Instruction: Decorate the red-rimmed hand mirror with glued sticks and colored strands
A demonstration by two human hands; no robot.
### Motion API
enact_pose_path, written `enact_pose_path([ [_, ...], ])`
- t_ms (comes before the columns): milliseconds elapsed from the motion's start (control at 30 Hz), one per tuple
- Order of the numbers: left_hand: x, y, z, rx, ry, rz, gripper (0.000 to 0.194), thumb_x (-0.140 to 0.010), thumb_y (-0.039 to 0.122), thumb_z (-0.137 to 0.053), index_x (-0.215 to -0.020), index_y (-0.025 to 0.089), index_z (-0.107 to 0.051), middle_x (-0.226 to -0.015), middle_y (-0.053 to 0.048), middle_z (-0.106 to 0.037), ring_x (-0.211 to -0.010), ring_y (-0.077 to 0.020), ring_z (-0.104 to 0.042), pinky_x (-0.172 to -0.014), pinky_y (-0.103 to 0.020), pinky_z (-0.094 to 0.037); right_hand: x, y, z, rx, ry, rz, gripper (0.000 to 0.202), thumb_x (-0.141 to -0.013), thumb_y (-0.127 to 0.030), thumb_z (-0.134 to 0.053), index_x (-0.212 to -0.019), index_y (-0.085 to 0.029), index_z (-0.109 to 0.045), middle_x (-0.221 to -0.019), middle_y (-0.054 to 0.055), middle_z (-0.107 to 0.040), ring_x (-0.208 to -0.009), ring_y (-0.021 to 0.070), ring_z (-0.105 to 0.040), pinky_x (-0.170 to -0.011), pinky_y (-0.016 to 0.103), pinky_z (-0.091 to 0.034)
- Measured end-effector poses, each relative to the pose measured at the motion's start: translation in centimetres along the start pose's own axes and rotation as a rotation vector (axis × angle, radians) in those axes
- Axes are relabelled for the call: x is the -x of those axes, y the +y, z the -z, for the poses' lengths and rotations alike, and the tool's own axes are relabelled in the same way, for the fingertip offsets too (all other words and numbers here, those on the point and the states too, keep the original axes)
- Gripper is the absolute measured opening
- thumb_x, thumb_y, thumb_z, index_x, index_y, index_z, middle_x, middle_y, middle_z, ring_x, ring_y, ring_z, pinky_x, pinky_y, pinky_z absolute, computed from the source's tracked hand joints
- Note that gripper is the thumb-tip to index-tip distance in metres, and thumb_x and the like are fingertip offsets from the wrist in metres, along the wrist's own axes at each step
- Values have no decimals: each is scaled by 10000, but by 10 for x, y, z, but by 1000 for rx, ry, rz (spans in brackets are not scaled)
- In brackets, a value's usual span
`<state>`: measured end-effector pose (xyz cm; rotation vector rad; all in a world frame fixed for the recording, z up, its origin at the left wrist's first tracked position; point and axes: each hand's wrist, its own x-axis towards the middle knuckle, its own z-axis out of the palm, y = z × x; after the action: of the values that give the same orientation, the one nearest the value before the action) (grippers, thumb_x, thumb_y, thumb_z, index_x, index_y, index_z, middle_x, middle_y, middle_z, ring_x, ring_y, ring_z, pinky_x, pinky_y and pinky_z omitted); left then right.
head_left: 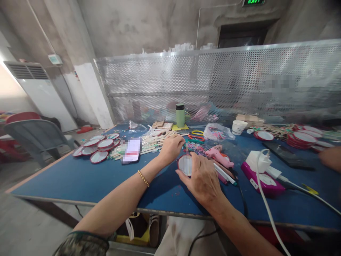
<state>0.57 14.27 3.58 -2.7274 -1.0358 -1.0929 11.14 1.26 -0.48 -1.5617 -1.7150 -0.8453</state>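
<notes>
Red-rimmed pale disc [183,164] at the centre of the frame, over the blue table [114,183]; whether it touches the tabletop cannot be told. Right hand [205,174] grasps it, thumb at the lower edge, fingers along the right side. Left hand [172,146], just above and left of the disc, has its fingertips drawn together near the disc's top; cannot tell whether anything is pinched there. Gold bead bracelet [143,178] on the left wrist.

Writing: a green sign [254,2] at the upper right, cut by the top edge, reads "EXIT". Phone [132,150] left of centre, screen lit, red band across it; part pixelated, text not legible. Magenta power strip [274,185], lower right, bears a small pale label, too small to read. Mesh panel [160,76] behind the table carries a blurred-out patch at the right. No brand can be made out.

Near the hands: pink glue gun [220,155] and markers [225,174] just right of the right hand; wooden sticks [150,145] left of the left hand. More discs [98,157] piled left of the phone. Green bottle [180,116], black lid, upper middle of the table; white cup [239,127] right of it, beyond a clear bag [218,131]. A co-worker's hand [330,159], blurred, at the right edge.
</notes>
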Motion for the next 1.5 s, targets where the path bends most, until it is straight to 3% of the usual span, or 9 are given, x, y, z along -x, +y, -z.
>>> enact_pose_path([
  [467, 0, -1, 0, -4, 17, -14, 144, -912, 162, -535, -854, 167, -666, -891, -58, -711, -868, -194, -628, -811, -325, -444, 0, 0, 0, -6, 6, 4, 651, -741, -465, -772, -1157, -24, -535, -911, 168, -658, -773, 281, -601, -693, 384, -458],
  [1500, 0, 0, 2, 3, -11, 13, 159, -913, 168, -516, -870, 174, -670, -918, -74, -707, -903, -208, -625, -841, -349, -446, 1, 0, -1, -36, -20, -8, 595, -828, -465, -680, -1201, -42, -490, -921, 171, -644, -820, 297, -593, -690, 396, -451],
])
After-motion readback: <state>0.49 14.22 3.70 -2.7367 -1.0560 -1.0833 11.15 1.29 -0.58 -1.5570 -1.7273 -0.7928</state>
